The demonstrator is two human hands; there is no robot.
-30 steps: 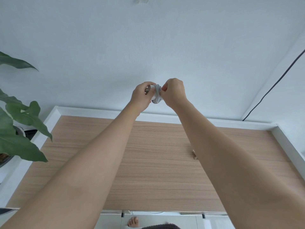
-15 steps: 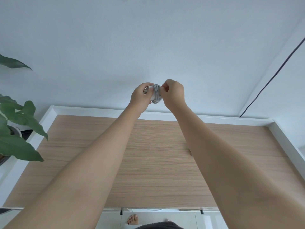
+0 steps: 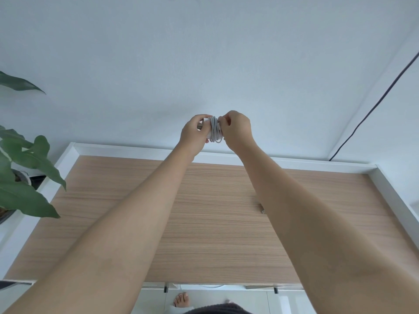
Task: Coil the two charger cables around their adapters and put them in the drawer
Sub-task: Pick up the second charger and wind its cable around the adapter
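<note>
Item: one charger cable [image 3: 215, 130], now wound a touch tighter round its adapter [image 3: 208, 132], gripped between my left hand [image 3: 194, 134] and right hand [image 3: 235, 130] above the wooden top [image 3: 204, 211]; drawer next, I judge.

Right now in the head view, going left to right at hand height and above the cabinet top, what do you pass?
Plant leaves → left hand → coiled white cable on its adapter → right hand → dark wall cable.
</note>
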